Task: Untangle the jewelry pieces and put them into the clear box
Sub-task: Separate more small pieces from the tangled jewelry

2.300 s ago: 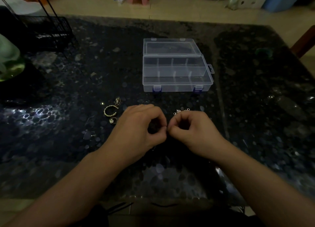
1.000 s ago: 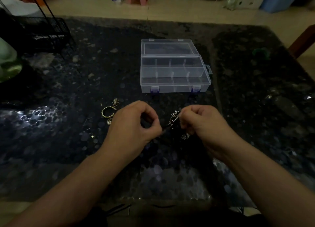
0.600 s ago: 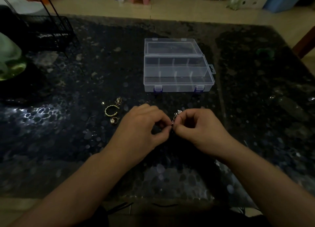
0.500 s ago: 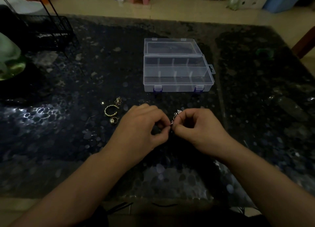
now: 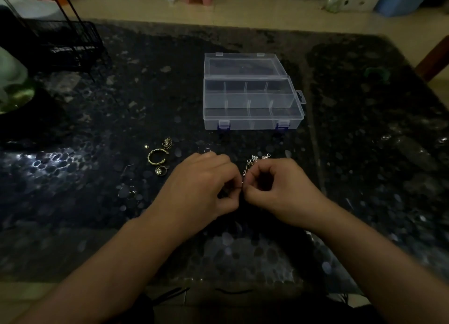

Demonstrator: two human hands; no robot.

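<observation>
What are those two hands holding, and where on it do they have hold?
Both the left hand and right hand pinch a tangled silver chain at its near end; the rest trails onto the table.

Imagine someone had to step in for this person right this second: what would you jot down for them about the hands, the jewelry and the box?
Left hand: fingers curled, pinching one end of the tangled silver chain.
Right hand: pinching the same chain close beside the left; its charms trail out on the table beyond the knuckles.
Loose on the dark table, left of the hands: a gold open ring, a small gold ring, a small gold cluster.
Clear box: farther back, lid open; I can make out nothing in its compartments.
Done: nothing boxed.
Left: free the chain, then put every piece into the box.
</observation>
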